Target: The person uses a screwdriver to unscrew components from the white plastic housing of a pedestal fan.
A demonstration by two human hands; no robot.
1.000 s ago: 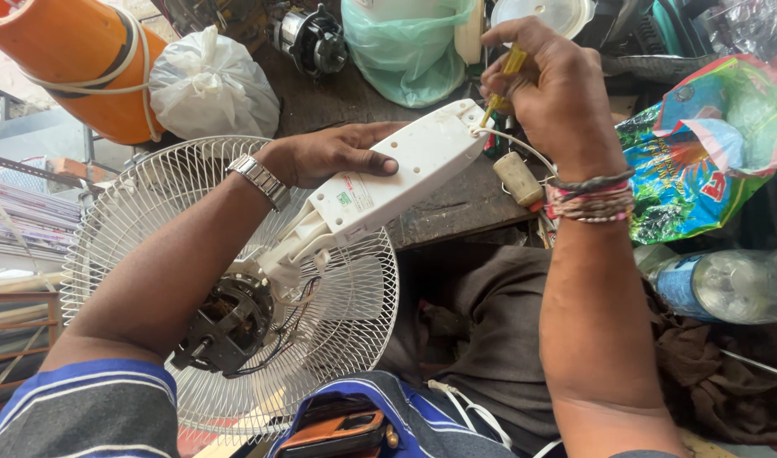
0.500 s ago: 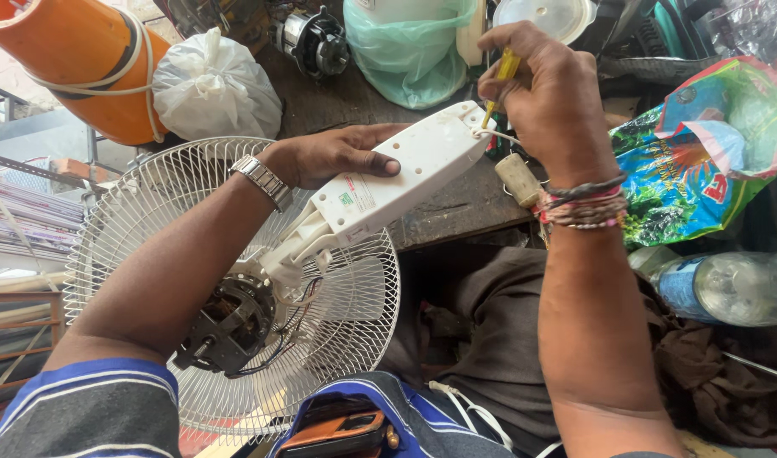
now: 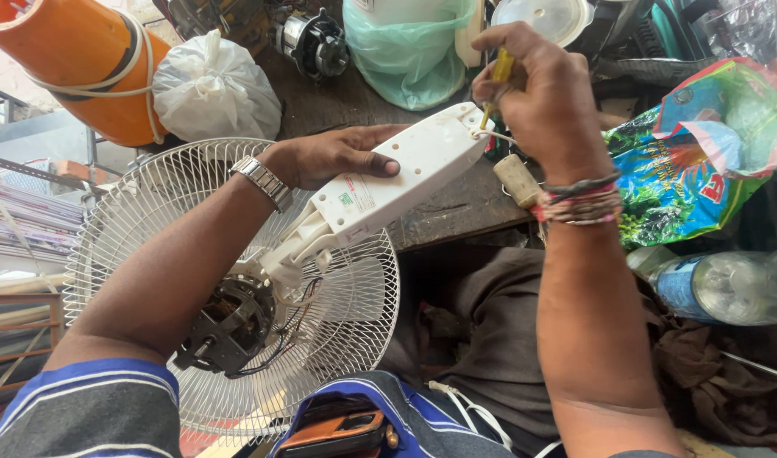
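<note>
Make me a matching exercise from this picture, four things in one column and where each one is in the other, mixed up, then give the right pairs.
Things:
1. white fan housing
2. yellow-handled screwdriver
3. wire fan guard
4. tied white plastic bag

Places:
A. in the right hand
B. under the left forearm
C. on the bench beside the orange cylinder
D. under the left hand

Pairs: 1-D, 2-A, 3-B, 4-C

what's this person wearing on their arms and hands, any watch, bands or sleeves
Both forearms are bare and there are no gloves. The left hand has a silver metal-link wristwatch at the wrist. The right hand has a stack of thin wristbands: dark cords with pink and red threads. Near the left shoulder, a short sleeve shows blue, grey and white stripes.
</note>
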